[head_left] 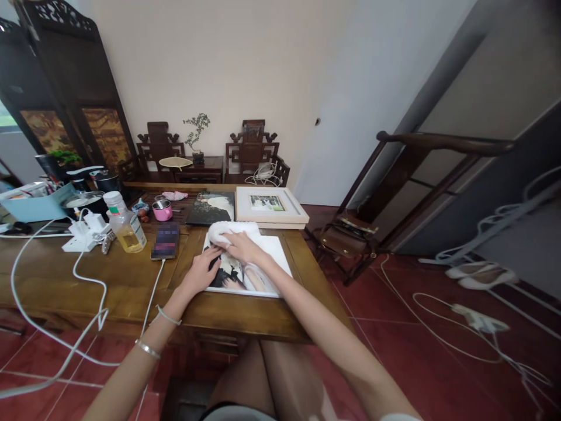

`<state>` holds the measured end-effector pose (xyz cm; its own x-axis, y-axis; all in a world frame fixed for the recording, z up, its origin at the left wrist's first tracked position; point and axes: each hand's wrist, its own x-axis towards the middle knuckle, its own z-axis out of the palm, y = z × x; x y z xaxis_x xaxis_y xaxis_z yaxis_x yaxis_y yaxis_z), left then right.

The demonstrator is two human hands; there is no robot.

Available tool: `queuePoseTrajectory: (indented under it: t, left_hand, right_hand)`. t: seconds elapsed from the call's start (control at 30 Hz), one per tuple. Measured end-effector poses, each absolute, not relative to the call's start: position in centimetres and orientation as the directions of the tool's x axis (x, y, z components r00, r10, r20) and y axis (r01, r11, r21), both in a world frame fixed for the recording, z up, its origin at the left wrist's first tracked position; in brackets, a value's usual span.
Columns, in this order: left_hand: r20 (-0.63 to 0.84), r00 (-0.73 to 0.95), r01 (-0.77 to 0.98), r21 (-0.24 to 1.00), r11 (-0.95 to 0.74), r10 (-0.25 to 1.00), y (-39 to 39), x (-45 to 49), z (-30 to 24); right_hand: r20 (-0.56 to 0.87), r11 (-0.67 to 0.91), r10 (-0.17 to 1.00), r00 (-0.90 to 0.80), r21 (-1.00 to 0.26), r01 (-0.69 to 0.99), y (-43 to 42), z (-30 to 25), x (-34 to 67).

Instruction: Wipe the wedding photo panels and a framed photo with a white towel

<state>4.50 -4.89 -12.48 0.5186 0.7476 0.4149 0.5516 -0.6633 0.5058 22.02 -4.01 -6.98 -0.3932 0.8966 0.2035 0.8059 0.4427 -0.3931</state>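
A large photo print lies flat on the wooden table in front of me. My left hand rests on its left edge, fingers stretched out flat. My right hand presses a white cloth onto the upper part of the print, fingers curled over the cloth. A framed picture lies just behind the print, and a dark print lies beside that frame on the left.
A phone on a white cable lies left of the print. Further left stand a bottle of yellow liquid, a power strip, a pink cup. A dark wooden rack stands right; cables lie on the red floor.
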Motion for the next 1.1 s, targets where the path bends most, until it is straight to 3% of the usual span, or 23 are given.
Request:
queuePoseTrajectory:
  t: [0.23, 0.47, 0.63, 0.83, 1.1]
  left_hand:
    - [0.410, 0.520, 0.557, 0.502, -0.661, 0.750, -4.8, 4.5, -12.6]
    - [0.405, 0.518, 0.558, 0.508, -0.656, 0.753, -5.1, 4.6, -12.4]
    - [0.383, 0.495, 0.587, 0.514, -0.625, 0.780, -5.4, 4.6, -12.3]
    - [0.370, 0.501, 0.589, 0.516, -0.622, 0.782, -5.5, 4.7, -12.2]
    - [0.370, 0.527, 0.586, 0.494, -0.643, 0.765, -5.0, 4.5, -12.5]
  right_hand:
    - [0.212, 0.439, 0.898, -0.385, -0.413, 0.798, -4.2, -7.4, 23.4]
    - [0.141, 0.244, 0.969, -0.204, -0.409, 0.879, -7.4, -8.8, 32.3]
    - [0.149, 0.412, 0.911, -0.384, -0.288, 0.864, -14.2, -8.9, 32.1]
    - [0.081, 0.534, 0.842, -0.533, -0.263, 0.803, -21.8, -8.1, 29.7]
    - [0.206, 0.490, 0.868, -0.452, -0.211, 0.846, -11.2, -9.3, 31.4]
